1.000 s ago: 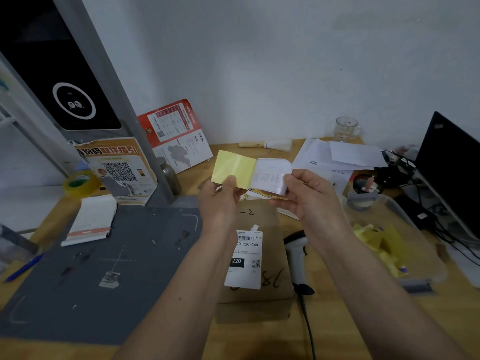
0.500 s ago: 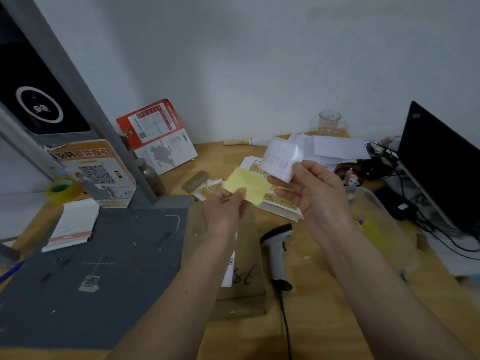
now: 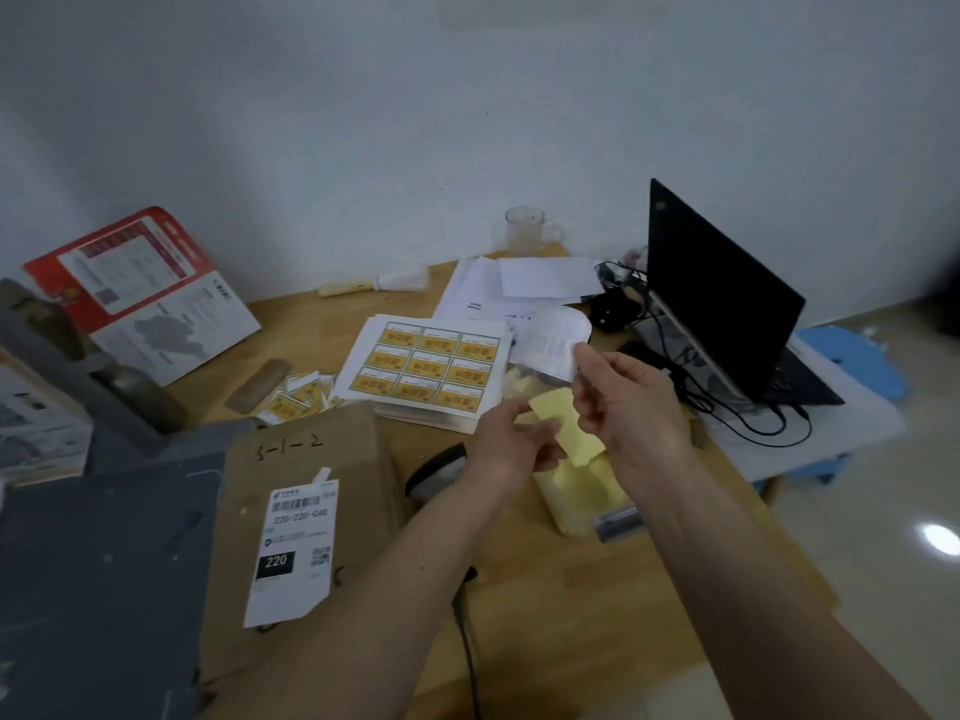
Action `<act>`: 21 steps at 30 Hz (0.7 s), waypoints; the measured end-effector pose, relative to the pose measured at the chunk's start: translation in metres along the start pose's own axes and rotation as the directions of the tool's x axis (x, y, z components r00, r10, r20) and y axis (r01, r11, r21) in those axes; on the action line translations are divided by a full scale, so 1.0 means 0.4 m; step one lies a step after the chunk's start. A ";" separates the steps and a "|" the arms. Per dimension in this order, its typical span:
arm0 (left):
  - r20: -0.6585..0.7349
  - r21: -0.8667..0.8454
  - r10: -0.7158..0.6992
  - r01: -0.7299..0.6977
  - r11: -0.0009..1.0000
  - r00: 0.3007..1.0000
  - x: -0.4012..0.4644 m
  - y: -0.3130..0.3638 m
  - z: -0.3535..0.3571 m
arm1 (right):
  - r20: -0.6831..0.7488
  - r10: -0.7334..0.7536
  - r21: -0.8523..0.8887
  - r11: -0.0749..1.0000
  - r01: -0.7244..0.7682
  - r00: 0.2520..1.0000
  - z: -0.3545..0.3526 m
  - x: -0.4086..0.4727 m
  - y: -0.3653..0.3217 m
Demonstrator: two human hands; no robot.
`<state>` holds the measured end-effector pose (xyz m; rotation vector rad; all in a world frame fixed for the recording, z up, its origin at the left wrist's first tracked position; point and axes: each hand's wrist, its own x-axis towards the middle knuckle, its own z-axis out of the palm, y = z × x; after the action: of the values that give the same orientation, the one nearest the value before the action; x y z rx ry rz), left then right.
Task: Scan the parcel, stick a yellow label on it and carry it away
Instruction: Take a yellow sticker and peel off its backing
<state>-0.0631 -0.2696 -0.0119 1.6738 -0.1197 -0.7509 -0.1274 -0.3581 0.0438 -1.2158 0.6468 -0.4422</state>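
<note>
The parcel (image 3: 296, 511) is a flat brown cardboard packet lying on the desk left of my hands. It carries a white shipping label (image 3: 293, 553) and handwritten marks. My left hand (image 3: 511, 444) pinches a pale yellow paper slip (image 3: 563, 423). My right hand (image 3: 628, 402) pinches a curled white label (image 3: 553, 345) with faint print showing through, held above the slip and apart from it. Both hands hover over a clear plastic box (image 3: 618, 522) holding yellow slips. A handheld scanner (image 3: 436, 472) lies on the desk, partly hidden under my left forearm.
Sheets of printed yellow labels (image 3: 431, 366) lie behind the parcel, with loose ones (image 3: 296, 397) beside them. A dark grey mat (image 3: 104, 563) fills the left. An open laptop (image 3: 717, 293) with cables stands at the right, white papers (image 3: 540, 278) and a glass mug (image 3: 524, 228) at the back.
The white label has come fully off the yellow slip. Both hands have moved right and down to above the plastic box, and my view has turned right.
</note>
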 end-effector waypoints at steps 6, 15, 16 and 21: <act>0.047 0.054 -0.012 0.010 0.998 0.999 0.030 0.010 0.032 | 0.022 -0.036 -0.021 0.999 0.037 0.999 -0.022 0.020 -0.003; -0.545 0.047 0.218 -0.230 0.972 0.810 -0.053 0.052 -0.066 | 0.009 -0.275 -0.217 0.938 0.270 0.961 0.068 0.052 0.036; -0.549 0.016 0.215 -0.247 0.969 0.808 -0.069 0.065 -0.077 | 0.034 -0.319 -0.267 0.911 0.316 0.947 0.088 0.050 0.041; -0.556 -0.145 0.097 -0.211 0.967 0.825 -0.149 0.107 -0.148 | 0.231 -0.495 -0.493 0.683 0.539 0.838 0.184 0.020 0.075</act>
<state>-0.0647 -0.2027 0.0546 1.5982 0.2171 -0.1318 -0.0733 -0.3016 0.0285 -1.9765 0.3442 -0.7102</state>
